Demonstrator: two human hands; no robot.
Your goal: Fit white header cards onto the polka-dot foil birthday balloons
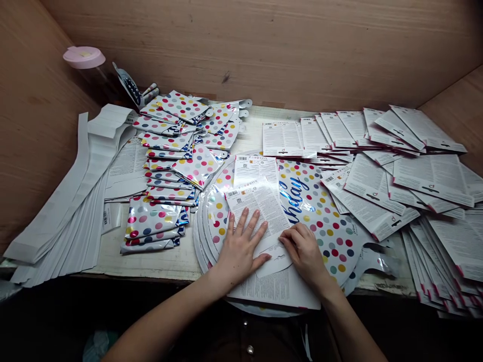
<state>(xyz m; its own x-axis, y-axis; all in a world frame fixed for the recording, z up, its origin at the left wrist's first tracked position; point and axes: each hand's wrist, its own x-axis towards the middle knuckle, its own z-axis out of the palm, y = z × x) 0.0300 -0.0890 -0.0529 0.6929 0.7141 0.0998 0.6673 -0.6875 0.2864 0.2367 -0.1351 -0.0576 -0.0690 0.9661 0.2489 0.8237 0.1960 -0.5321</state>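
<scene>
My left hand (241,251) lies flat with fingers spread on a white printed paper packet (260,208). At the packet's right edge, my right hand (305,251) is closed in a pinch, its thumb and forefinger together near the lower flap (273,261). The flap has a hanging slot and points toward me. Beneath it are more printed packets (266,289). All of these rest on a stack of round foil balloons (332,221), flat, white with coloured dots and blue lettering. What lies under my left palm is hidden.
Folded dotted foil balloons (154,218) are piled left of centre. Farther left lie white paper strips (56,216). Several rows of printed packets (430,176) cover the right side. A pink-lidded bottle (83,58) stands in the back left corner, by wooden walls (264,50).
</scene>
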